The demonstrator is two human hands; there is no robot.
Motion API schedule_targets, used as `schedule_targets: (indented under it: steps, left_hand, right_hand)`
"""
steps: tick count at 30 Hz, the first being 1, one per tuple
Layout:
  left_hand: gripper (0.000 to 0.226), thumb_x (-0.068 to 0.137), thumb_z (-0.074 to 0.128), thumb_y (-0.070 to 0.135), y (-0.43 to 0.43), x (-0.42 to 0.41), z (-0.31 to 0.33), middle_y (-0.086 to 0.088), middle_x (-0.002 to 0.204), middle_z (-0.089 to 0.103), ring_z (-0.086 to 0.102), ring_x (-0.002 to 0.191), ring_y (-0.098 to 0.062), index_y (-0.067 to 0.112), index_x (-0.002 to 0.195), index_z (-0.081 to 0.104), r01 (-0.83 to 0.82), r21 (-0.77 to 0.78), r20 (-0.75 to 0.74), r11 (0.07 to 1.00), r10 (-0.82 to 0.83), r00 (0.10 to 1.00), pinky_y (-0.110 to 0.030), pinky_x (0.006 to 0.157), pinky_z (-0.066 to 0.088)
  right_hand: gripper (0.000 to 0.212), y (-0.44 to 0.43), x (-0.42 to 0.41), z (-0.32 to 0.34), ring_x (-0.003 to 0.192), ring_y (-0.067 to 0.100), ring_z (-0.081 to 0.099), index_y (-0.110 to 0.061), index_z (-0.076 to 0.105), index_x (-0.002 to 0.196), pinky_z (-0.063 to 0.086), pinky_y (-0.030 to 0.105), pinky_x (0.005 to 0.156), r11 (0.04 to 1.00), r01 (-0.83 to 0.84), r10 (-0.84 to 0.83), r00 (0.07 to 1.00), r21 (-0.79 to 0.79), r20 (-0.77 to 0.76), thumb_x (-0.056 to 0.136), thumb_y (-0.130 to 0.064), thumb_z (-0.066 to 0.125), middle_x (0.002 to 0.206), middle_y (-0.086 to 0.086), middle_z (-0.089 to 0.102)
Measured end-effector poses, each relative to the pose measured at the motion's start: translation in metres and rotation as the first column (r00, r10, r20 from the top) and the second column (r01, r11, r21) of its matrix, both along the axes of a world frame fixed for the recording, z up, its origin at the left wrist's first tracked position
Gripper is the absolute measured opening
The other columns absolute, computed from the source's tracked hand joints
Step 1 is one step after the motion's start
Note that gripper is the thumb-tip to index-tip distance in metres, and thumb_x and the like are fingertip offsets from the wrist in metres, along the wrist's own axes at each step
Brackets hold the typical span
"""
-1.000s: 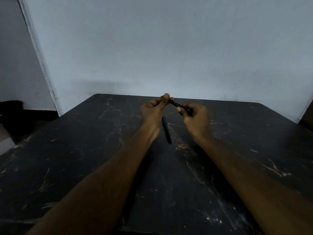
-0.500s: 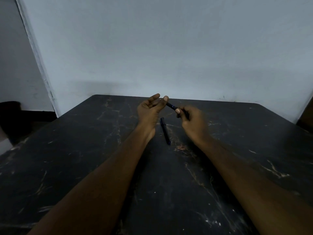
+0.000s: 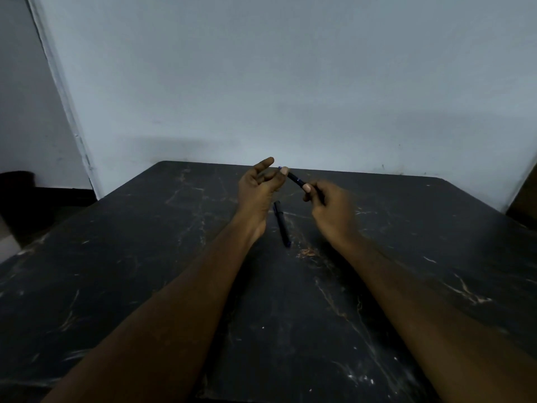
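Right hand (image 3: 331,210): fingers curled round the rear of the held pen (image 3: 296,179), with a thumb tip pinching the barrel about mid-length. The grip looks firm. The hand is slightly blurred, so the finer finger placement cannot be told.

Held pen: a slim, dark barrel raised above the counter (image 3: 145,257), angled up and away from the right hand toward the left hand (image 3: 258,187). Its far end carries a small bluish tip.

Left hand: loosely spread, palm turned inward, one finger extended upward and the others relaxed. One fingertip rests against the far end of the held pen. No closed grip on the pen is evident.

Handling assessment: the pen is judged light and rigid, with a smooth, narrow barrel liable to roll or slip between dry fingertips. It is unlikely to be damaged by a short drop, though the tip is the weak point. The recommended hold is a pinch at mid-barrel with one hand and a fingertip pinch at the very end with the other, pulling or pushing along the axis rather than bending.

Second pen (image 3: 281,223): lies flat on the counter between the two wrists, just beside the left wrist, untouched.

Surroundings: a dark, marbled counter against a pale wall (image 3: 290,82).
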State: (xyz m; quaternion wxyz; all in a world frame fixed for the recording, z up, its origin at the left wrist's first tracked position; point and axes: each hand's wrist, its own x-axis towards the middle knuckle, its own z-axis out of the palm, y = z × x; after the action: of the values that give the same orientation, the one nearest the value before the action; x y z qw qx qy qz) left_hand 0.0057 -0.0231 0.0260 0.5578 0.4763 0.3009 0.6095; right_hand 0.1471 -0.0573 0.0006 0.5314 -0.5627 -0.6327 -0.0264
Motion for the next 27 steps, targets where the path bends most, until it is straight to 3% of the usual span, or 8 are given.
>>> schedule_targets:
  steps: [2,7,9,12,17,21,24,27]
  left_hand:
    - [0.044,0.086,0.072,0.016,-0.0006,0.0005,0.0006,0.004,0.085,0.063,0.059,0.064,0.003,0.007,0.126,0.058,-0.009,0.001,-0.022,1.000,0.009,1.000,-0.009,0.058,0.046]
    - [0.032,0.087,0.069,0.023,-0.0024,-0.0020,0.0039,-0.003,0.118,0.070,0.059,0.085,-0.010,0.024,0.118,0.061,0.065,-0.033,-0.033,0.997,-0.066,0.997,-0.029,0.067,0.037]
    - [0.031,0.089,0.066,0.015,-0.0010,-0.0019,0.0032,-0.003,0.114,0.072,0.063,0.088,-0.008,0.022,0.118,0.060,0.095,-0.014,-0.046,0.995,-0.095,0.994,-0.028,0.066,0.038]
    - [0.040,0.090,0.065,0.005,0.0003,-0.0009,0.0021,-0.004,0.105,0.073,0.067,0.084,0.000,0.009,0.129,0.055,0.074,0.034,-0.039,0.997,-0.073,0.997,-0.016,0.065,0.045]
    - [0.043,0.087,0.070,0.008,0.0045,0.0003,-0.0027,0.001,0.086,0.070,0.067,0.082,0.002,0.006,0.127,0.057,0.025,0.073,-0.038,0.997,-0.022,0.999,-0.015,0.082,0.049]
    - [0.032,0.091,0.067,0.020,-0.0002,0.0025,-0.0010,0.009,0.090,0.066,0.059,0.080,0.003,0.008,0.120,0.064,0.010,0.065,-0.074,0.998,-0.005,0.997,-0.014,0.074,0.046]
    - [0.025,0.094,0.060,0.034,-0.0014,0.0021,0.0019,0.010,0.098,0.066,0.053,0.082,-0.006,0.016,0.110,0.069,0.032,0.000,-0.088,0.999,-0.032,0.996,-0.021,0.067,0.040]
    - [0.018,0.095,0.058,0.026,0.0036,-0.0015,0.0041,0.007,0.113,0.071,0.054,0.088,-0.011,0.022,0.111,0.065,0.085,-0.038,-0.035,0.996,-0.087,0.996,-0.028,0.064,0.035]
  right_hand:
    - [0.028,0.0003,-0.0013,-0.0004,0.055,0.001,0.041,-0.006,0.065,0.077,0.026,0.018,0.051,1.000,-0.012,0.012,1.000,0.011,0.005,0.098,-0.020,0.055,0.065,-0.003,0.053]
    - [0.028,-0.0010,-0.0012,-0.0002,0.055,0.004,0.040,-0.004,0.065,0.078,0.029,0.026,0.053,0.999,-0.029,0.029,0.999,0.014,-0.012,0.099,-0.018,0.053,0.068,0.006,0.058]
    - [0.029,-0.0006,-0.0005,-0.0013,0.055,0.006,0.040,-0.003,0.065,0.079,0.029,0.029,0.053,1.000,-0.027,0.027,0.999,0.009,-0.017,0.099,-0.018,0.052,0.068,0.007,0.058]
    - [0.029,-0.0009,-0.0006,-0.0007,0.055,0.007,0.040,-0.003,0.065,0.078,0.028,0.027,0.052,1.000,-0.022,0.022,1.000,0.008,-0.008,0.099,-0.018,0.051,0.068,0.006,0.057]
    - [0.025,-0.0006,0.0000,0.0001,0.059,0.011,0.045,-0.005,0.066,0.080,0.029,0.026,0.053,0.999,-0.030,0.029,0.999,0.021,0.018,0.098,-0.020,0.055,0.070,0.003,0.058]
    - [0.020,0.0019,-0.0011,-0.0006,0.069,0.018,0.052,-0.006,0.068,0.089,0.034,0.027,0.056,0.999,-0.013,0.011,0.998,0.039,0.054,0.095,-0.022,0.059,0.076,0.004,0.061]
    - [0.020,0.0006,-0.0008,0.0001,0.073,0.019,0.054,-0.006,0.069,0.092,0.036,0.027,0.058,1.000,-0.013,0.012,0.999,0.027,0.038,0.096,-0.022,0.058,0.080,0.005,0.063]
    - [0.024,-0.0017,-0.0006,0.0013,0.063,0.013,0.049,-0.005,0.068,0.086,0.030,0.024,0.054,1.000,0.000,0.000,1.000,-0.002,0.026,0.098,-0.021,0.055,0.076,0.006,0.062]
